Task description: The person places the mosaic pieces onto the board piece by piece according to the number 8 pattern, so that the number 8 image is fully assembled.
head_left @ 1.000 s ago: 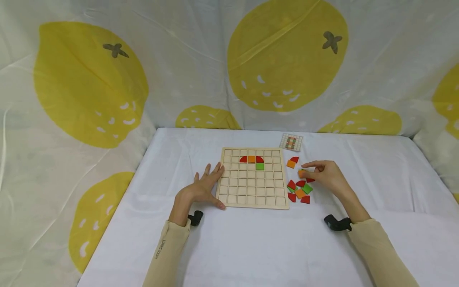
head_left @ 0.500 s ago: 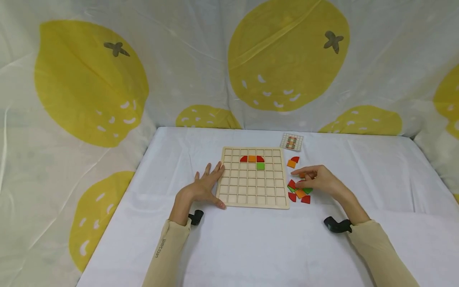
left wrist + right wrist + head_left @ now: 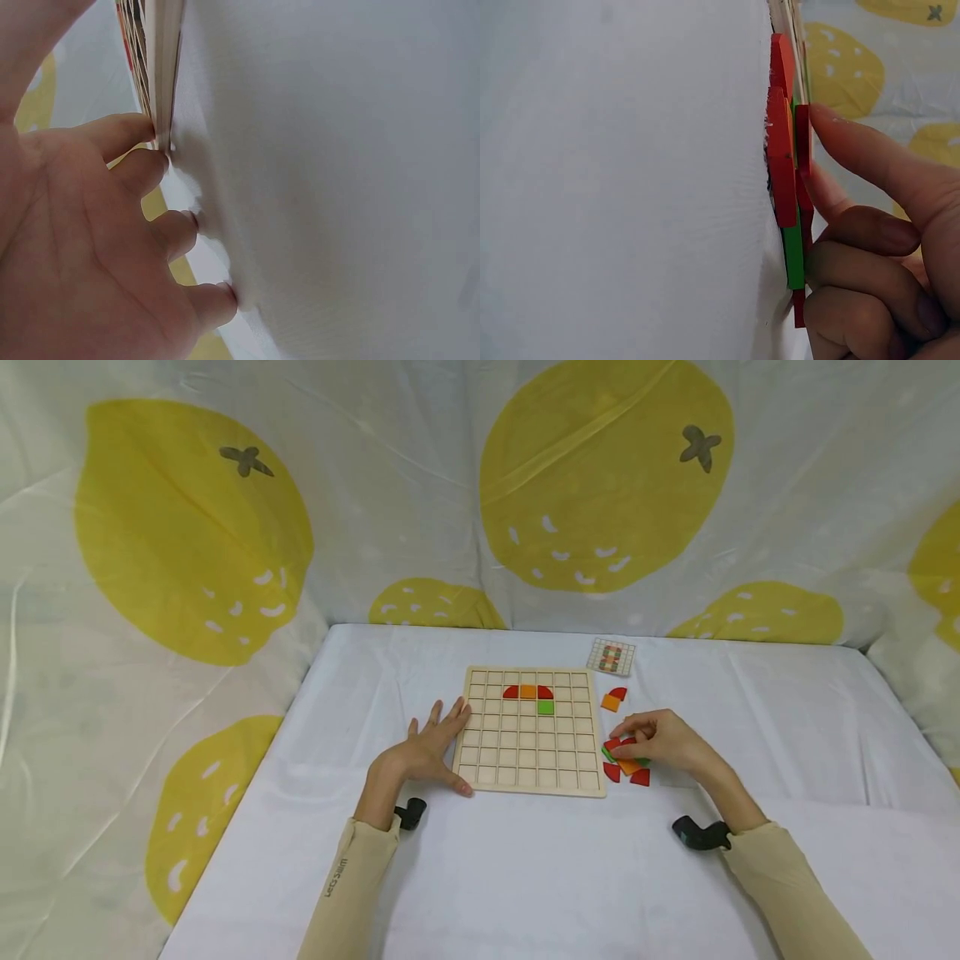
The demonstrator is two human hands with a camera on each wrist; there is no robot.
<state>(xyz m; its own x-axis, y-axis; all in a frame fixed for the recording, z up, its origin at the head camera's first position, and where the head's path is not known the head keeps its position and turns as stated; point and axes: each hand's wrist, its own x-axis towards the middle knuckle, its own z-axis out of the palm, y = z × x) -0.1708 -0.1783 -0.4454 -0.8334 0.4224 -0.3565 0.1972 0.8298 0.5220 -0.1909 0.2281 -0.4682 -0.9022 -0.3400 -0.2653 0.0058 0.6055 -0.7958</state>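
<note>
My left hand (image 3: 420, 758) lies spread at the left edge of the wooden grid board (image 3: 517, 781); in the left wrist view, fingertips of that hand (image 3: 97, 232) touch the board's edge (image 3: 161, 75) and the cloth. Right of the board, my right hand (image 3: 667, 743) pinches a red quarter-round piece (image 3: 613, 744) between thumb and index finger, over the loose pile. The same red piece (image 3: 803, 139) shows edge-on in the right wrist view, above a green piece (image 3: 793, 259). On the grid sit an orange square (image 3: 528, 692), two red quarter-rounds and a green square (image 3: 546, 707).
A small pattern card (image 3: 611, 657) lies beyond the board's far right corner. Below it are a loose orange square (image 3: 611, 702) and a red quarter-round (image 3: 618, 693). More red pieces (image 3: 640, 777) lie at the pile's near side. A lemon-print curtain (image 3: 405, 510) stands behind the table.
My right hand has moved left and nearer from the far side of the pile, and its thumb and index finger now pinch a red quarter-round piece. The left hand stays in place.
</note>
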